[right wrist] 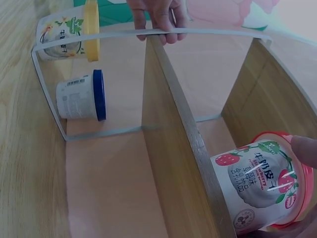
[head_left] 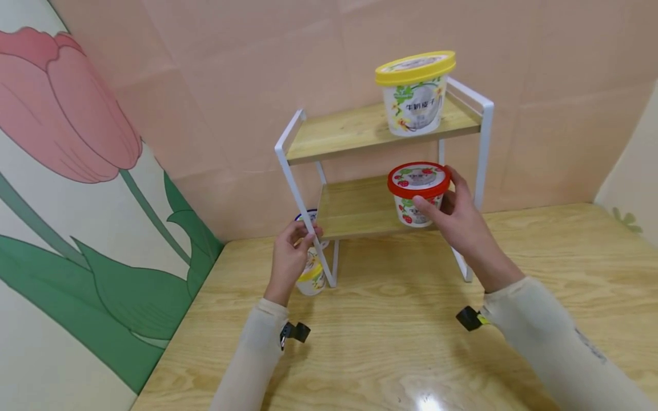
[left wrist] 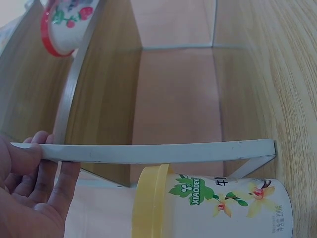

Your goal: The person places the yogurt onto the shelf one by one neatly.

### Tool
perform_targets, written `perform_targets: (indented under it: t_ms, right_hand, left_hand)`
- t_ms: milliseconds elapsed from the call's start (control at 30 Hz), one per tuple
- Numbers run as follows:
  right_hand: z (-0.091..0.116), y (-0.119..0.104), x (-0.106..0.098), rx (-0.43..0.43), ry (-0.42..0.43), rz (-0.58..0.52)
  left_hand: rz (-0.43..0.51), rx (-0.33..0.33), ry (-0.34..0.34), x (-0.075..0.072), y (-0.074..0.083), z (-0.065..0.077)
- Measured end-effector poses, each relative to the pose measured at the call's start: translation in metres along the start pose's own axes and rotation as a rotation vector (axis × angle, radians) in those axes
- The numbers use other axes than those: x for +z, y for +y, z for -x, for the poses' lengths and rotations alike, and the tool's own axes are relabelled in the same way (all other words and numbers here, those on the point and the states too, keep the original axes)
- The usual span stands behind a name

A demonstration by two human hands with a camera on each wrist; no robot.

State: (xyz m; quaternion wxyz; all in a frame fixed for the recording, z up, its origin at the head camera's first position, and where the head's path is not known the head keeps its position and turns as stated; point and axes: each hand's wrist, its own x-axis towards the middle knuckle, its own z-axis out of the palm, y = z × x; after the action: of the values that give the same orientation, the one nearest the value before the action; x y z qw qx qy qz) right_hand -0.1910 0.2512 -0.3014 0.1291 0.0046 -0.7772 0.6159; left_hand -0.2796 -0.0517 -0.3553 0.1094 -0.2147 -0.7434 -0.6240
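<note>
Strawberry tub [head_left: 417,195] has board [head_left: 339,131], yellow-lidded tub [head_left: 416,94] above.

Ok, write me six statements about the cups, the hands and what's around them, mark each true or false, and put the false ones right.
1. The right hand holds the red-lidded cup. True.
2. The left hand holds a cup. False: the left hand grips the left side frame.
3. A yellow-lidded cup stands on the top board. True.
4. Only two cups are in view. False: a blue-lidded cup and another yellow-lidded cup stand on the table.
5. A pink tulip is pictured at the head view's left. True.
6. The red-lidded cup is upside down. False: its lid is on top.
</note>
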Motion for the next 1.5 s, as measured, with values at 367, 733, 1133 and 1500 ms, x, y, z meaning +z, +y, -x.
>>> perform_targets:
  t_ms: [367,733,1133,1500]
  right_hand:
    - [0.025,-0.001,-0.017,0.051,-0.058,0.207]
    - [0.053,0.021,-0.031,-0.199,0.279,0.34]
    - [0.039,0.043,-0.048,-0.15,0.3,0.353]
    - [0.032,0.051,-0.053,-0.149,0.293,0.434]
  left_hand:
    - [-0.015,-0.001,-0.007,-0.002,0.0,-0.001]
    - [0.024,0.012,-0.009,-0.003,0.001,-0.002]
    - [0.019,0.007,-0.011,-0.001,-0.001,-0.001]
    - [0.027,0.043,-0.031,-0.005,-0.004,-0.003]
